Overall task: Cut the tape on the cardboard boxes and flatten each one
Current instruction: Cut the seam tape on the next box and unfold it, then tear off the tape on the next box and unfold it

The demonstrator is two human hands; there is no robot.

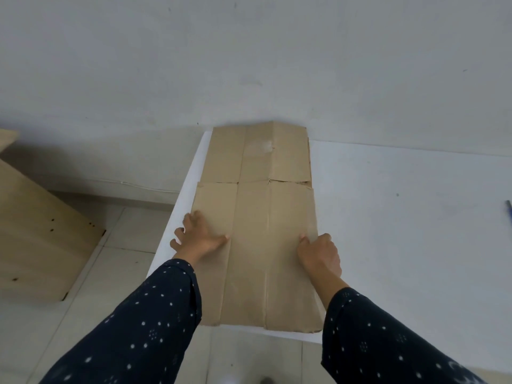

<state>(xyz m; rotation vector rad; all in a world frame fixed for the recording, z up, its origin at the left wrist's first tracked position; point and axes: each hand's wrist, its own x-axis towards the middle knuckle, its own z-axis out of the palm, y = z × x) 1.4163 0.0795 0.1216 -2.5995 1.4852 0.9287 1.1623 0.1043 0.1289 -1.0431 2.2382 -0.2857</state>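
A flattened brown cardboard box lies lengthwise on the white table, its far end against the wall and its near end at the table's front edge. My left hand presses flat on the box's left edge, fingers spread and thumb on the cardboard. At the box's right edge, my right hand has its thumb on top and its fingers curled at the edge. No tape or cutting tool is in either hand.
A thin blue object lies on the table at the far right edge of the view. Light wooden panels stand on the tiled floor to the left. A grey wall rises behind the table.
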